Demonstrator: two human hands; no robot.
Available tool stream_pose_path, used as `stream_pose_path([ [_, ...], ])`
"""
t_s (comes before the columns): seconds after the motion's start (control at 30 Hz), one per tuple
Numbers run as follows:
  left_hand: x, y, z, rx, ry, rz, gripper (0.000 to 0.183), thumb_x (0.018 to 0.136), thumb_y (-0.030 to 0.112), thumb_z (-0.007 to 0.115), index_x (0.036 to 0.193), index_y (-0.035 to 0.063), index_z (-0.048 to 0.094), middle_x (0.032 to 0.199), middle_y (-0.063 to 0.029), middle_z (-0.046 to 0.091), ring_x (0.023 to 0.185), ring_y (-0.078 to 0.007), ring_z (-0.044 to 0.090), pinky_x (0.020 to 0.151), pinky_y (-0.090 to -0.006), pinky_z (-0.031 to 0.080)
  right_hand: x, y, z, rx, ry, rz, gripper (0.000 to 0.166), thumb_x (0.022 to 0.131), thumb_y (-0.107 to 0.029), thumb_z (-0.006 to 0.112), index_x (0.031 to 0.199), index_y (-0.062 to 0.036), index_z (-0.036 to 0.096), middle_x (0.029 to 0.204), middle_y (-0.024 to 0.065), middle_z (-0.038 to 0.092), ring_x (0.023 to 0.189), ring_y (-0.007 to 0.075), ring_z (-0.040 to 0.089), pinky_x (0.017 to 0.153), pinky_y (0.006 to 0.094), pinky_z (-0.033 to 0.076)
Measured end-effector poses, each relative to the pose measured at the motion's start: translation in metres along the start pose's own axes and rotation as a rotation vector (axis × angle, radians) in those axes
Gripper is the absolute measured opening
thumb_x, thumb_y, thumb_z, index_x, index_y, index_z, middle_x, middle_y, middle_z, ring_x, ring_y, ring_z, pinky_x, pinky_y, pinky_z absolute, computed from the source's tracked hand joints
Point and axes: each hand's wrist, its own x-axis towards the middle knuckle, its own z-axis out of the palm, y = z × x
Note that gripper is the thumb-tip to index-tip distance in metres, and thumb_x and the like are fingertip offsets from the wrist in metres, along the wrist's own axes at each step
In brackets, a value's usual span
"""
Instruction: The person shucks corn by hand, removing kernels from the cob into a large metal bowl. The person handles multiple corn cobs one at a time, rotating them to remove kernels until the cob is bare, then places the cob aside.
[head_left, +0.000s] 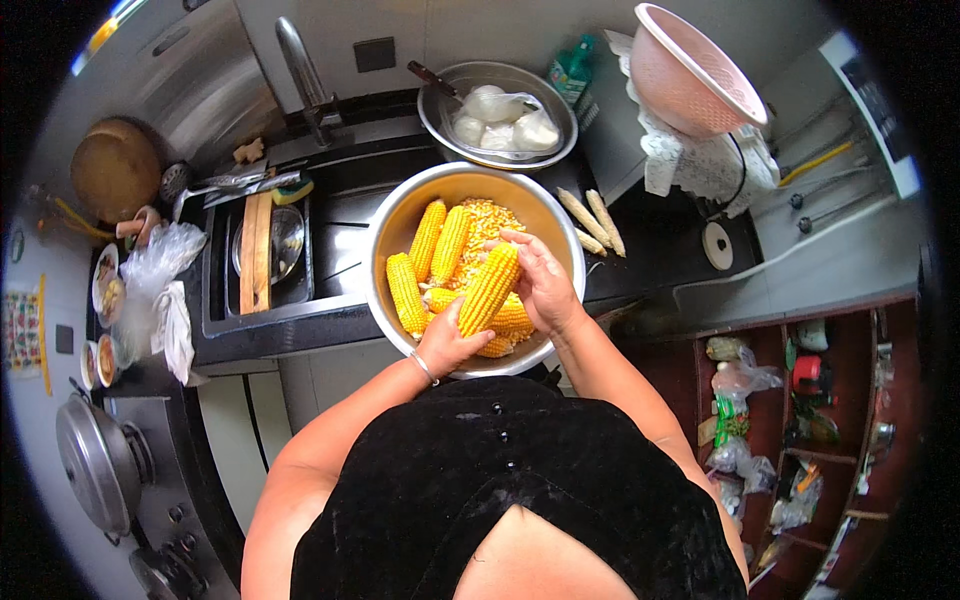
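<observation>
A large metal bowl (381, 206) stands before me at the counter's front edge. Over it, my left hand (450, 339) grips the lower end of a yellow ear of corn (489, 291). The fingers of my right hand (546, 281) rest around the upper right side of that same ear. Several more ears (426, 240) lie in the bowl, at its left and beneath my hands. Loose corn kernels (487, 221) are heaped toward the back of the bowl. Stripped corn cobs (581, 214) lie on the dark counter to the right of the bowl.
Behind the bowl, a metal basin (566, 154) holds a bag of white round items (499, 120) and a dark-handled utensil (433, 78). At left are a sink with a wooden board (256, 255) across it and a faucet (300, 67). A pink colander (690, 75) stands at upper right.
</observation>
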Motion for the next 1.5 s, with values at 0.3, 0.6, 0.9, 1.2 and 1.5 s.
stream_pose_path([
  [0.3, 0.000, -0.011, -0.003, 0.044, -0.097, 0.051, 0.060, 0.069, 0.025, 0.070, 0.115, -0.0043, 0.044, 0.100, -0.0163, 0.059, 0.093, -0.0222, 0.057, 0.083, -0.0322, 0.043, 0.005, 0.009, -0.004, 0.191, 0.083, 0.031, 0.028, 0.094, -0.020, 0.036, 0.102, 0.0026, 0.050, 0.091, 0.0132, 0.055, 0.085, 0.0232, 0.056, 0.082, 0.0368, 0.046],
  [0.6, 0.000, -0.008, -0.015, -0.330, -0.254, -0.225, 0.047, 0.073, 0.021, 0.067, 0.111, 0.0031, 0.045, 0.079, -0.0063, 0.057, 0.067, -0.0136, 0.054, 0.059, -0.0271, 0.044, 0.001, 0.000, 0.015, 0.286, 0.146, 0.114, 0.028, 0.094, -0.021, 0.037, 0.105, 0.0016, 0.049, 0.092, 0.0130, 0.056, 0.085, 0.0222, 0.057, 0.081, 0.0357, 0.047],
  [0.9, -0.001, -0.013, -0.002, -0.496, -0.328, -0.265, 0.031, 0.078, 0.018, 0.061, 0.101, 0.0063, 0.045, 0.064, -0.0009, 0.050, 0.049, -0.0091, 0.047, 0.044, -0.0238, 0.038, 0.011, 0.030, -0.001, 0.106, 0.229, 0.066, 0.026, 0.093, -0.021, 0.038, 0.102, -0.0003, 0.049, 0.089, 0.0128, 0.058, 0.079, 0.0213, 0.057, 0.076, 0.0344, 0.048],
  [1.2, 0.003, -0.020, 0.001, -0.300, -0.242, -0.226, 0.033, 0.076, 0.018, 0.063, 0.101, 0.0051, 0.046, 0.064, -0.0015, 0.050, 0.049, -0.0094, 0.047, 0.044, -0.0243, 0.039, 0.024, 0.033, -0.020, 0.289, 0.253, 0.250, 0.028, 0.091, -0.023, 0.039, 0.094, 0.0012, 0.053, 0.085, 0.0139, 0.058, 0.082, 0.0240, 0.057, 0.076, 0.0375, 0.047],
  [1.5, -0.003, -0.010, -0.012, -0.629, -0.338, -0.333, 0.043, 0.073, 0.011, 0.061, 0.110, 0.0079, 0.039, 0.064, 0.0011, 0.045, 0.045, -0.0083, 0.039, 0.041, -0.0221, 0.031, 0.000, -0.028, -0.009, -0.148, -0.025, 0.274, 0.037, 0.084, -0.012, 0.045, 0.117, 0.0036, 0.050, 0.109, 0.0136, 0.058, 0.097, 0.0212, 0.058, 0.083, 0.0317, 0.048],
])
